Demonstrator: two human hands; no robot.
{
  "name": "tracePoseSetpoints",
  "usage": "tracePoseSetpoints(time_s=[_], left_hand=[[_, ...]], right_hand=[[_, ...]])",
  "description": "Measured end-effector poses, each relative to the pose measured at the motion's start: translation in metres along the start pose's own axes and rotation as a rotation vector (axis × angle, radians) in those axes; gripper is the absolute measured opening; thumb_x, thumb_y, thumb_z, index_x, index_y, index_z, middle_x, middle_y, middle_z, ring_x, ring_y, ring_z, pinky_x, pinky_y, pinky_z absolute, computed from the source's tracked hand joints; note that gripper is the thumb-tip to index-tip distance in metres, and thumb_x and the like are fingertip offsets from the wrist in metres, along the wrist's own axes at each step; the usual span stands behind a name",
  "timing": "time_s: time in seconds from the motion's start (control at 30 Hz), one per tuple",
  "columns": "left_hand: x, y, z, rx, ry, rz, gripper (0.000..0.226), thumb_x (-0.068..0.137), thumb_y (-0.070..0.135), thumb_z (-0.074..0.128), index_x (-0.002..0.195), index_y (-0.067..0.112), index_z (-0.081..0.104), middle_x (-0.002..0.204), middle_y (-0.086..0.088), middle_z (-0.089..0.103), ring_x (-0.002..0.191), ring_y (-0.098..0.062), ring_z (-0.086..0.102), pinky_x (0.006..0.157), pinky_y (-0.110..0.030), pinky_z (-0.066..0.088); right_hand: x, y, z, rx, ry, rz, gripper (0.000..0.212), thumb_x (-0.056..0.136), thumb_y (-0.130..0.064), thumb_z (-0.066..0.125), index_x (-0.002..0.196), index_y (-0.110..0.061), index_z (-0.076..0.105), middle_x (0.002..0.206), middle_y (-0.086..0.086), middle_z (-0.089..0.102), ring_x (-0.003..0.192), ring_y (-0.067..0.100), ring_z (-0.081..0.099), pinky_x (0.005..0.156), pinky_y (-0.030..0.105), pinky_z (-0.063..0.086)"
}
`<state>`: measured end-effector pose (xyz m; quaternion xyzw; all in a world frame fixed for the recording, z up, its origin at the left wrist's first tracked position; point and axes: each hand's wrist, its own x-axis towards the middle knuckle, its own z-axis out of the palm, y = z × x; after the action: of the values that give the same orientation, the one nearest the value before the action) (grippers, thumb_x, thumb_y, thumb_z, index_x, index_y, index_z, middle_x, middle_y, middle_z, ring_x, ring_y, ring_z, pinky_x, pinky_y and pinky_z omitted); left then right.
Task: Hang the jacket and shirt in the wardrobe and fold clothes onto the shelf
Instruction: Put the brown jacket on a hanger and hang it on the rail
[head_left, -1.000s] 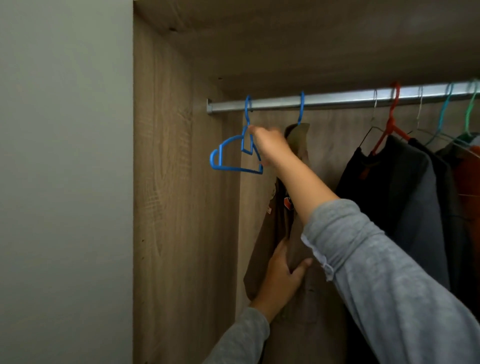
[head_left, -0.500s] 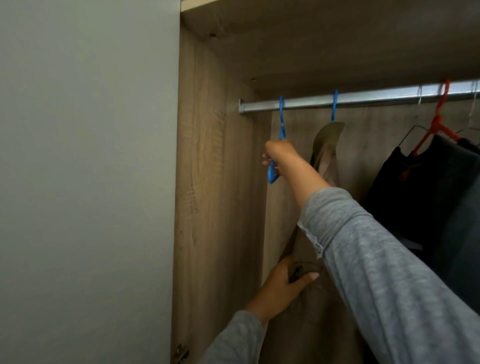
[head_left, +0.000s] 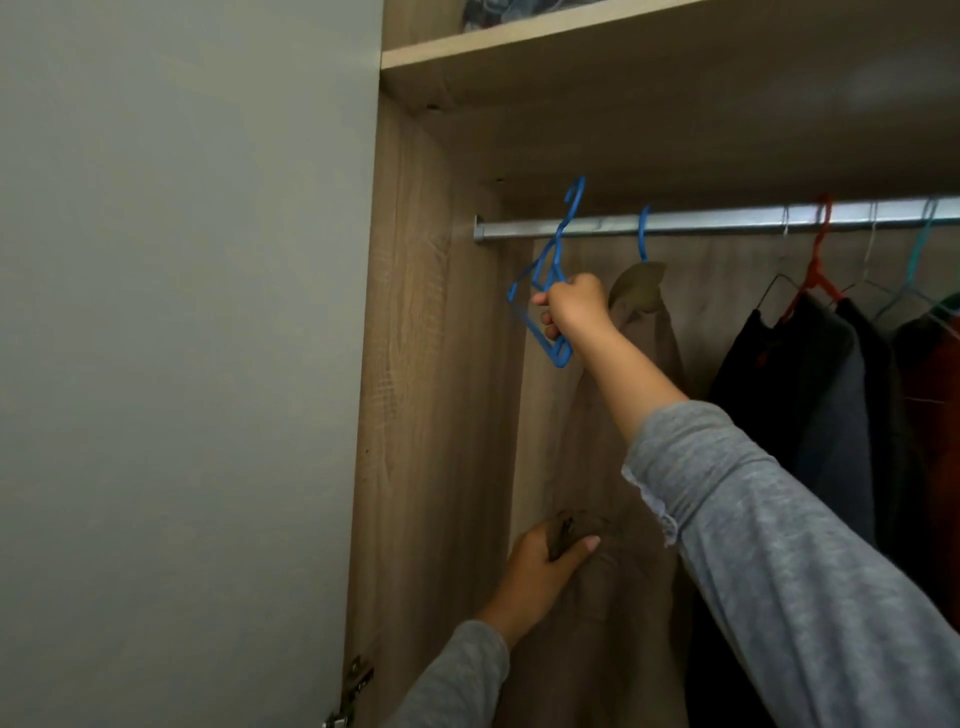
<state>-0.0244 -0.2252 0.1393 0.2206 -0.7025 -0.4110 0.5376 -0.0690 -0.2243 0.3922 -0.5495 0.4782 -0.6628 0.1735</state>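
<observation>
Two hands are busy. Nearest, my left hand (head_left: 540, 569) pinches a fold of the jacket (head_left: 587, 447) low down, thumb over the cloth. The jacket is in the wardrobe (head_left: 431, 364), at the left end, hanging by a blue hook (head_left: 643, 234) from the rail (head_left: 727, 224). Farther up, my right hand (head_left: 574, 309) is closed round an empty blue hanger (head_left: 540, 270), just left of the collar. A second ago that hanger sat on the rail; now it is tilted, its top raised above the rail, so I judge it is off. I take it to be meant for the shirt, which I cannot see. Dark clothes (head_left: 810, 374) hang farther right. Above, the shelf (head_left: 519, 39) holds some cloth, too cropped to tell.
</observation>
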Motion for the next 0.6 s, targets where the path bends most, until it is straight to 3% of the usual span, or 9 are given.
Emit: tracePoseSetpoints(time_s=[0.23,0.3,0.43,0.6], left_hand=[[-0.044,0.002,0.003,0.029,0.098,-0.023,0.016,0.086,0.014,0.067,0.101,0.015,0.067,0.089,0.014,0.072,0.088,0.002,0.066,0.079,-0.017,0.051],[-0.062,0.005,0.004,0.045,0.078,-0.060,0.015,0.086,0.015,0.068,0.100,0.013,0.067,0.090,0.009,0.071,0.087,-0.001,0.067,0.079,-0.021,0.053],[-0.102,0.013,0.006,0.056,0.039,-0.110,0.013,0.086,0.007,0.065,0.097,0.015,0.064,0.088,0.015,0.067,0.077,0.010,0.064,0.071,-0.010,0.048],[-0.159,0.015,0.009,0.028,0.036,-0.222,0.017,0.086,0.001,0.063,0.084,0.018,0.065,0.082,0.007,0.070,0.075,-0.002,0.066,0.067,-0.015,0.049]], right_hand=[[-0.062,0.006,-0.029,-0.116,0.011,-0.067,0.031,0.090,-0.002,0.038,0.063,-0.015,0.047,0.083,0.016,0.060,0.047,0.016,0.043,0.044,0.027,0.036],[-0.083,0.010,-0.041,-0.133,0.002,-0.071,0.030,0.091,-0.005,0.041,0.065,-0.015,0.050,0.078,0.010,0.062,0.045,0.015,0.044,0.042,0.026,0.037],[-0.129,0.016,-0.064,-0.143,-0.005,-0.049,0.025,0.093,-0.010,0.047,0.069,-0.014,0.050,0.058,-0.002,0.054,0.033,0.006,0.041,0.033,0.017,0.033],[-0.195,0.023,-0.090,-0.198,-0.035,0.049,0.020,0.092,-0.013,0.054,0.072,-0.014,0.050,0.055,0.001,0.046,0.033,0.006,0.041,0.031,0.017,0.033]])
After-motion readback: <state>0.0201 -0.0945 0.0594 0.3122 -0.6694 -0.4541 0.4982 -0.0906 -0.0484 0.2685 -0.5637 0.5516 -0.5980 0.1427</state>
